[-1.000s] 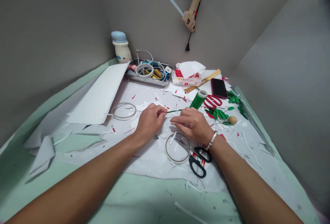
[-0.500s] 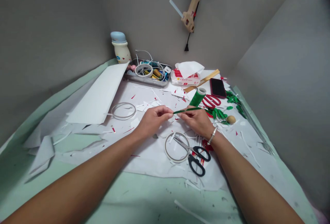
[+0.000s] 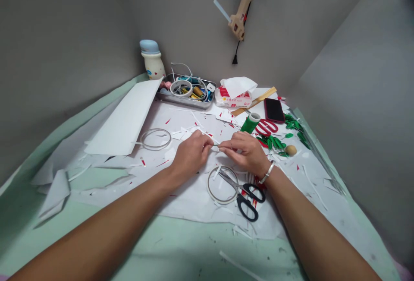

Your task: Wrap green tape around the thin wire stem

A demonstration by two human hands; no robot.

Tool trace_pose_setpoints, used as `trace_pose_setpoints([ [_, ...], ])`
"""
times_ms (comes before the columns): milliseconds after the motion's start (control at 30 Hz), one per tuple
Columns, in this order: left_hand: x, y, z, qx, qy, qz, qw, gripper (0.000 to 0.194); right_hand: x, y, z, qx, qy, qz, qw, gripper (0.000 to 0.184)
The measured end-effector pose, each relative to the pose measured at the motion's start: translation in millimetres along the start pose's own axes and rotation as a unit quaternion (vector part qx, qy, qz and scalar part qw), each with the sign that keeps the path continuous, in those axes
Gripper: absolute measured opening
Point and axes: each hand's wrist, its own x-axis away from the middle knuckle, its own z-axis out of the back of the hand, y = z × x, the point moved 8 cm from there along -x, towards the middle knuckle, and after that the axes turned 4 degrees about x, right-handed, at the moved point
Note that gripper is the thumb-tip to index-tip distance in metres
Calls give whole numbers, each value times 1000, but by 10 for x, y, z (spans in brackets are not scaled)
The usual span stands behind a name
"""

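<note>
Between my two hands runs a thin dark green strip (image 3: 215,145), and only a short stretch of it shows. My left hand (image 3: 193,153) pinches one end, fingers curled and thumb pressed in. The other end sits in the fingertips of my right hand (image 3: 244,152), which has a silver bracelet at its wrist. Just behind the right hand stands a spool of green thread (image 3: 249,124). Closer to me, black-handled scissors (image 3: 243,192) lie across a roll of narrow tape (image 3: 208,190).
Behind are a metal tray (image 3: 186,101) of spools, a tissue pack (image 3: 234,99) and a phone (image 3: 274,110). Red-handled scissors (image 3: 267,127), green leaf pieces (image 3: 274,143) and a wooden ball (image 3: 290,150) lie right. A glue gun (image 3: 239,17) hangs on the wall. White card (image 3: 119,121) lies left.
The green strip, earlier stretching out past my right fingers, is now mostly covered by my hands. My right fingers have closed together over it, and the left hand has turned and curled.
</note>
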Motion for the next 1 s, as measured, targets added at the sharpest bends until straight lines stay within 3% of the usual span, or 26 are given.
trace_pose_setpoints([
  [100, 26, 99, -114, 27, -57, -53, 997, 19, -5, 101, 40, -33, 20, -46, 998, 17],
  [200, 17, 133, -160, 113, -91, -57, 988, 18, 16, 250, 51, -92, 39, -99, 990, 16],
  [367, -27, -45, -130, 285, -76, 90, 951, 19, 68, 428, -28, -134, 21, -163, 977, 18],
  [500, -36, -192, -58, 340, -11, 160, 927, 28, 57, 253, -145, -104, -34, -124, 986, 17],
  [633, -50, -263, 36, 262, 45, 152, 952, 22, 41, -38, -242, -30, -92, -35, 995, 14],
  [767, -53, -166, 94, 101, 53, 81, 990, 14, 27, -146, -183, 14, -69, 21, 997, 16],
  [867, -37, -67, 42, 38, 17, 31, 999, 16, 10, -82, -82, 16, -24, 16, 999, 18],
  [1000, -10, 39, -56, 36, -33, -28, 998, 18, -1, 74, -5, -10, 4, -35, 999, 18],
])
